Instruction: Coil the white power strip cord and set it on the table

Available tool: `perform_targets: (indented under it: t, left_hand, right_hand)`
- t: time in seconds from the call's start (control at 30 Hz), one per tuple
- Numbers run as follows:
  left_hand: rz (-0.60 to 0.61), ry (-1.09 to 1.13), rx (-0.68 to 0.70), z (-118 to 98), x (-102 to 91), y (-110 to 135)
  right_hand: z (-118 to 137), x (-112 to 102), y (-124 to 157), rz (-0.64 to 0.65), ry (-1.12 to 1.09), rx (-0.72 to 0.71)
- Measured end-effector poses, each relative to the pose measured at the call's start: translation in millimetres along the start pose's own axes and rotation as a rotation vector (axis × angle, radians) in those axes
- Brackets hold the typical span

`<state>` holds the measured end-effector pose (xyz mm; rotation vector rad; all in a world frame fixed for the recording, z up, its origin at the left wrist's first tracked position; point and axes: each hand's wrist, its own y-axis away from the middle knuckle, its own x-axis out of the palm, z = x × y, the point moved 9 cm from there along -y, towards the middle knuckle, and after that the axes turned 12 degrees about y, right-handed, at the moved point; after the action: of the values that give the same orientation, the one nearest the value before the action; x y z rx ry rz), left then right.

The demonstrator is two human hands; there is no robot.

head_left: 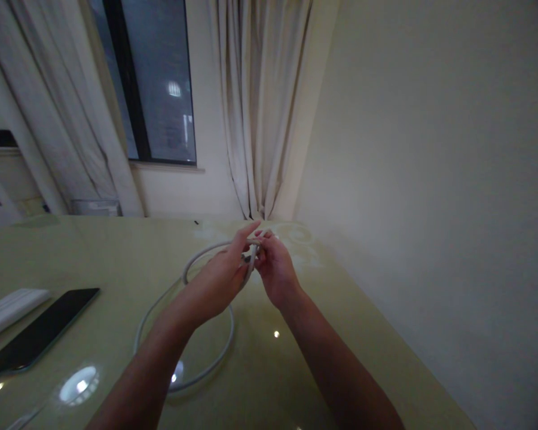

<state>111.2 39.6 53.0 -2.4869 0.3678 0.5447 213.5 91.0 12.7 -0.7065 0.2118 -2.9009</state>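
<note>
A white cable (192, 260) lies in loose loops on the glossy yellow-green table (116, 257). Both my hands meet above the table's far middle, where the loops cross. My left hand (222, 275) pinches the cable there, forefinger stretched forward. My right hand (275, 269) closes its fingers on the same bunch of cable from the right side. The lower loop (215, 358) rests on the table under my left forearm.
A dark phone (40, 334) lies face up at the left, beside a white flat object (9, 307) at the left edge. A wall runs along the table's right side. Curtains (260, 107) and a dark window (156, 77) stand behind the table.
</note>
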Motion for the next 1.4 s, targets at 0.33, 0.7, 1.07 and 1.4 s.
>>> perform_targets:
  t: [0.33, 0.7, 1.07, 1.4]
  left_hand:
    - [0.014, -0.067, -0.108, 11, 1.7, -2]
    - [-0.013, 0.111, -0.021, 13, 10.1, -10]
    - [0.097, -0.896, 0.135, -14, 40.3, 1]
    - [-0.019, -0.995, 0.171, -7, -15.9, 81]
  right_hand:
    - [-6, 6, 3, 0.090, 0.037, 0.092]
    - [4, -4, 5, -0.081, 0.174, 0.018]
    - [18, -35, -7, -0.255, 0.137, -0.150]
    - [62, -127, -3, -0.608, 0.312, -0.309]
